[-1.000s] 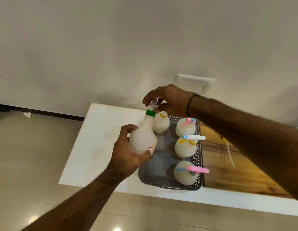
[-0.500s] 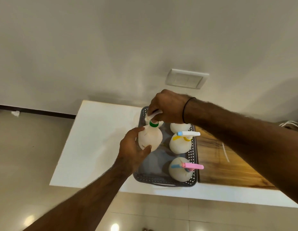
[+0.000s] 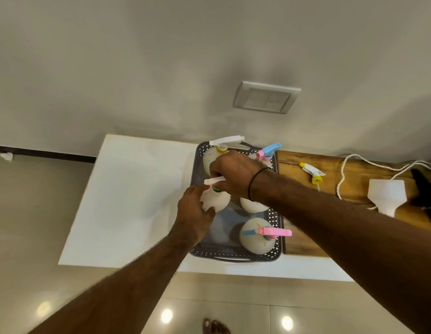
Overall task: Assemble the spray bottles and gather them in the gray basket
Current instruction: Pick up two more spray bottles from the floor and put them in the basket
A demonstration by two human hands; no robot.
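Bottle (image 3: 215, 201) looks light, thin-walled, smooth plastic, likely squashy, held over basket (image 3: 236, 257) left edge: left hand (image 3: 194, 213) clamped round its belly, right hand (image 3: 233, 175) pinching its white sprayer (image 3: 213, 181), best grips belly and neck.

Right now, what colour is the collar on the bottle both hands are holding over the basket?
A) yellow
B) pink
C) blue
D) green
D: the bottle, gripped by the left hand at its body and the right hand at its sprayer, shows a green collar at its neck, above the gray basket.
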